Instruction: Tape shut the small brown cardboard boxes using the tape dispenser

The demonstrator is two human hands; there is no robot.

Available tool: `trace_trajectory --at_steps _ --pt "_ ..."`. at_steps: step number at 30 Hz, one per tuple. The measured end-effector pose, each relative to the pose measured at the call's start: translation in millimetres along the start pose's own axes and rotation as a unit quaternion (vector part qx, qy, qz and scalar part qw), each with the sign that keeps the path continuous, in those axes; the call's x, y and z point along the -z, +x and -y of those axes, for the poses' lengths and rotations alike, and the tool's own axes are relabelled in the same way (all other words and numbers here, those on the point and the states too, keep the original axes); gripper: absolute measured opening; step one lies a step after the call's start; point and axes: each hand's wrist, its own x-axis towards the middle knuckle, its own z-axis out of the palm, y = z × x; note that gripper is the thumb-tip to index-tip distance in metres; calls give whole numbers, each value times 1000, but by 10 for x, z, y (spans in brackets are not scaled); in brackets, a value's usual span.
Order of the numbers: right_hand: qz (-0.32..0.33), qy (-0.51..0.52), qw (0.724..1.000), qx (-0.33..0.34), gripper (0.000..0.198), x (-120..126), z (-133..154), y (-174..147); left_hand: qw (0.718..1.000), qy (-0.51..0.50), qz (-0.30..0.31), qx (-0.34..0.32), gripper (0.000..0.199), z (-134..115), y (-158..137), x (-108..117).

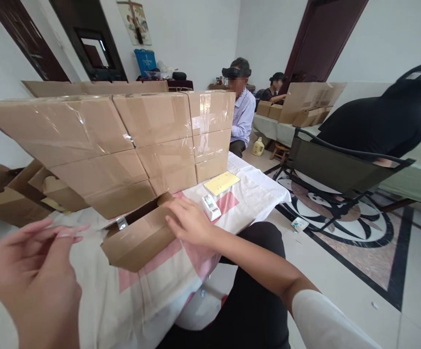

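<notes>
An open cardboard box [139, 241] lies on a white and pink cloth [148, 286] in front of me. My right hand [190, 220] rests on its right end, fingers bent over the flap edge. My left hand [36, 276] hovers near the camera at the lower left, fingers apart, holding nothing I can see. A small white tape dispenser [210, 207] sits just right of my right hand. A yellow sheet [221, 182] lies beyond it.
A wall of taped cardboard boxes [123, 140] stands stacked behind the open box. Loose open cartons [10, 191] lie at the far left. A folding chair [334, 169] with a person in black stands to the right. Two other people sit at a far table with boxes [304, 104].
</notes>
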Motion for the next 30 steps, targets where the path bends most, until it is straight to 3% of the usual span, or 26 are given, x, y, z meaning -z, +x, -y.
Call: trace_trajectory --at_steps 3,5,9,12,19,23,27,30 --pt "-6 -138 984 115 51 -7 -128 279 996 -55 28 56 36 47 35 34" --pt "30 -186 972 142 60 -95 -197 446 993 -45 76 73 33 113 -4 33" --pt "155 -189 962 122 51 -357 -274 529 988 -12 122 91 38 269 -77 48" --pt "140 -184 966 112 50 -457 -300 394 984 10 149 94 42 341 -76 62" --pt "128 -182 966 133 81 -378 -302 121 974 27 200 98 42 358 -49 -99" --pt "139 -183 966 114 74 -337 -282 118 968 3 226 109 48 410 -21 -244" --pt "162 -169 967 104 72 -281 -277 130 962 23 262 72 47 593 23 -350" --pt "175 -146 969 91 65 -249 -297 120 952 28 290 95 49 734 48 -388"
